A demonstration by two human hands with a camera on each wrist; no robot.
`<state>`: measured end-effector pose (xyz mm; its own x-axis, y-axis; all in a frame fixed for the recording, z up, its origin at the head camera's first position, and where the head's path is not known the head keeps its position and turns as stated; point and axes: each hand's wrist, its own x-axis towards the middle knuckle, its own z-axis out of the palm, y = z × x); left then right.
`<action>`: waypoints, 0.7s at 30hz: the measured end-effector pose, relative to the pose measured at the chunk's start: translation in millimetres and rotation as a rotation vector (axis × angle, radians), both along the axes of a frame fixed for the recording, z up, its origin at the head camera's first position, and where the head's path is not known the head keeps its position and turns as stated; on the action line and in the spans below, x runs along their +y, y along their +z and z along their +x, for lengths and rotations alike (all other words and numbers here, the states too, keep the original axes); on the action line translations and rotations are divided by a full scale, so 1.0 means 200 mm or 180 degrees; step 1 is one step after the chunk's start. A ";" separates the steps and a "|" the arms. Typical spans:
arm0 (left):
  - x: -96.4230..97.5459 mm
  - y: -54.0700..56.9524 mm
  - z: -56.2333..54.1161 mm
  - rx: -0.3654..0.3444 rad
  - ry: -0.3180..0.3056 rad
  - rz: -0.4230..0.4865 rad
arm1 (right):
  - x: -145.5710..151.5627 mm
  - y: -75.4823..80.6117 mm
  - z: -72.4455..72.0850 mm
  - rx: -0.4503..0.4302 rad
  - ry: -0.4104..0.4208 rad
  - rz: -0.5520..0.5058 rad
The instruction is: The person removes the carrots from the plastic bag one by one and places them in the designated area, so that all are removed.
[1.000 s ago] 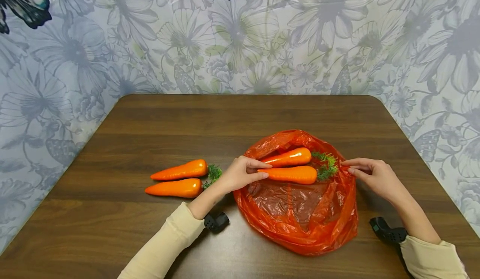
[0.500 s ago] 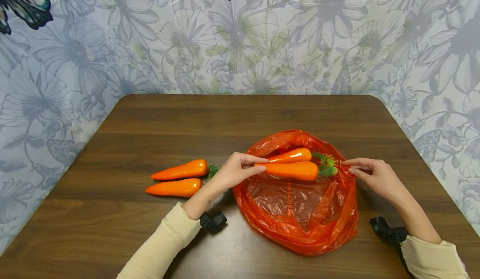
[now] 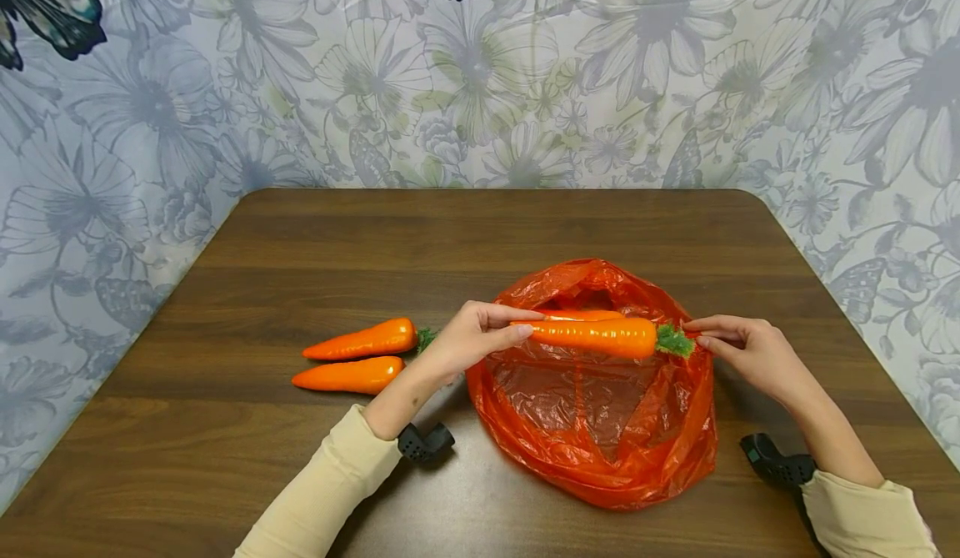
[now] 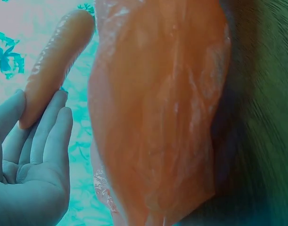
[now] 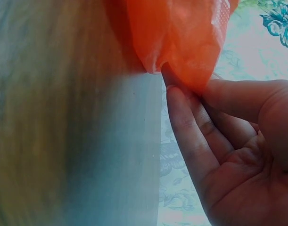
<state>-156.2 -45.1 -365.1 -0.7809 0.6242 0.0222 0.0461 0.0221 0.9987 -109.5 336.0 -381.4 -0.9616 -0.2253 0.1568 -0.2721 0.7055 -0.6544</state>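
My left hand (image 3: 472,341) pinches an orange carrot (image 3: 600,337) by its thin tip, thumb on one side and fingers on the other. The carrot lies level over the mouth of a red plastic bag (image 3: 585,479), its green top (image 3: 675,341) towards the right. Just behind it shows a second carrot (image 3: 581,314), mostly covered by the first; whether my fingers touch it I cannot tell. At the bag's right rim, my right hand (image 3: 757,358) pinches the plastic between thumb and fingertips. In the left wrist view the held carrot (image 4: 59,61) stands beside the bag (image 4: 158,108).
Two more carrots, a rear one (image 3: 363,339) and a front one (image 3: 352,374), lie on the brown wooden table (image 3: 225,458) left of my left wrist, which partly hides their greens. A flower-patterned wall covering (image 3: 480,82) stands behind the table's far edge.
The front carrot has risen slightly and shifted right, now covering more of the rear one and its greens. My left hand has moved slightly up and left. The right hand stays on the rim.
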 end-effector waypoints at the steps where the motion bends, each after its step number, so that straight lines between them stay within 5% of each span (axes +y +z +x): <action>1: 0.00 0.00 0.00 -0.0014 0.0004 0.0024 | 0.00 0.00 0.00 0.0005 -0.0002 0.0007; 6: 0.00 0.00 0.00 -0.0060 0.0031 0.0099 | 0.00 0.00 0.00 -0.0007 -0.0044 0.0049; 16: 0.03 -0.02 0.01 -0.0064 0.0049 0.0167 | -0.02 0.01 0.00 -0.0472 0.0211 0.0005; 21: 0.05 -0.04 0.01 -0.0032 0.0069 0.0112 | -0.03 0.01 0.00 -0.0350 0.0250 0.0038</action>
<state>-153.3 -35.6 -372.7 -0.7946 0.6060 0.0359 0.0358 -0.0122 0.9993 -108.9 329.8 -380.0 -0.9521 -0.3018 0.0483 -0.2538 0.6926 -0.6752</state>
